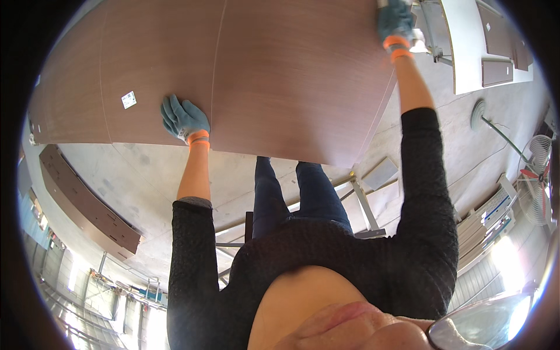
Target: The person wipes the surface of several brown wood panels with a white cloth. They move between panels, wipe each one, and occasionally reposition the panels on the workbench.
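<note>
A large brown wood-grain board point(297, 81) with thin straight seams stretches across the upper part of the view. My left hand point(185, 118), in a grey-teal work glove with an orange cuff, lies on the board close to its near edge, fingers stretched out. A small white label point(128, 100) is stuck on the board, left of that hand. At the far right edge of the board is my right hand point(396, 22), gloved the same way. Motion blurs its fingers, and something whitish shows beside it that I cannot make out.
A stack of brown panels point(87, 201) stands on the left. To the far right, a white table point(466, 49) carries smaller brown boards point(497, 73). A standing fan point(535, 175), stacked strips point(487, 219) and a metal frame leg point(364, 204) are on the right.
</note>
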Motion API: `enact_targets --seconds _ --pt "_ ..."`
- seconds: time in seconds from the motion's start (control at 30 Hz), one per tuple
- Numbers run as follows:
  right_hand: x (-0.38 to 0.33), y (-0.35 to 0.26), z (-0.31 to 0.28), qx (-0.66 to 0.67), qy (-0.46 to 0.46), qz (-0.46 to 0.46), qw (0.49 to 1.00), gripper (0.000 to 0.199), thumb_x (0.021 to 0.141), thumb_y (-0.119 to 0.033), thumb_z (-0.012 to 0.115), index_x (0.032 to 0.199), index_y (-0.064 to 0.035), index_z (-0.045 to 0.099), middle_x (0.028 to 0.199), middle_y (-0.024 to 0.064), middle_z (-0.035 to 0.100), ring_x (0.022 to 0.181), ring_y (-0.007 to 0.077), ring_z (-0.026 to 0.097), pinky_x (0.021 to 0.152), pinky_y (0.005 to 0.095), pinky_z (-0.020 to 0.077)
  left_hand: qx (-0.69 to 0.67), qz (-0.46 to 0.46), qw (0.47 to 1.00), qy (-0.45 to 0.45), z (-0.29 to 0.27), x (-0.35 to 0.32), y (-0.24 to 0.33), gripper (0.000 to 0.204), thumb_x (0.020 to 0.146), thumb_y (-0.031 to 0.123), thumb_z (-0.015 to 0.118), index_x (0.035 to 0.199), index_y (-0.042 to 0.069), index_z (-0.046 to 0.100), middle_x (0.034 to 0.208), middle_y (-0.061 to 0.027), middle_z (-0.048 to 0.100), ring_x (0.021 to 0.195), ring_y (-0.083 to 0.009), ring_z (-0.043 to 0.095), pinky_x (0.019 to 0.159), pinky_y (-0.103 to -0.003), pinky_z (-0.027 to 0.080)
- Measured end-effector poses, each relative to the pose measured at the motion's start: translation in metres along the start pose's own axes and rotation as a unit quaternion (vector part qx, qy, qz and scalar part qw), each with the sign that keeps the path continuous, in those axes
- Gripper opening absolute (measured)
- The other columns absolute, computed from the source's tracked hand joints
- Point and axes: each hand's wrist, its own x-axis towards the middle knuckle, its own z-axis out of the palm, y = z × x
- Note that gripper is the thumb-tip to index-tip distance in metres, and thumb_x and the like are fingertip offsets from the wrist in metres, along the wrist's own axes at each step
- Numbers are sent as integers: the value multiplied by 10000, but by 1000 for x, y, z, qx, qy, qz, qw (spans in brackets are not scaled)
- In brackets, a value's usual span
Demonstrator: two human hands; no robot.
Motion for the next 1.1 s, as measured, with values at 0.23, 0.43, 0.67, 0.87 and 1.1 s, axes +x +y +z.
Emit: enact_targets --seconds 0.23,0.43,0.67,0.87,1.1 --pt "-91 -5 -25 90 74 -87 989 311 961 -236 588 1227 -83 639 1193 155 666 1168 334 604 967 491 477 22 -24 999 -38 -5 0 1 445 1024 263 544 1423 70 573 1551 -127 518 1426 -345 474 1135 -514 361" --pt "-321 -176 -111 176 -200 -132 955 529 852 -370 740 1304 -120 627 1246 105 613 1196 339 574 1017 515 439 25 -25 999 -26 -7 -5 -2 445 1029 283 532 1418 74 585 1554 -128 518 1429 -341 474 1144 -511 362" --pt "-347 -423 -87 390 -89 -231 887 471 949 -217 632 1418 -174 645 1524 14 563 1417 280 495 1227 429 362 2 33 999 28 12 5 12 428 1020 299 549 1381 81 624 1501 -132 565 1403 -351 501 1104 -547 392" --pt "-408 -271 -79 250 -189 -214 925 568 959 -209 598 1514 -116 521 1559 58 513 1473 265 436 1262 453 304 5 3 1000 10 3 -2 -4 448 1011 313 548 1387 75 602 1503 -147 555 1408 -366 482 1100 -553 376" --pt "-499 41 -115 202 42 452 868 429 1028 -243 556 1409 -49 582 1381 76 588 1274 190 533 1123 337 391 20 -7 1000 2 1 0 4 450 1019 315 523 1382 66 616 1505 -150 562 1405 -351 497 1105 -519 384"
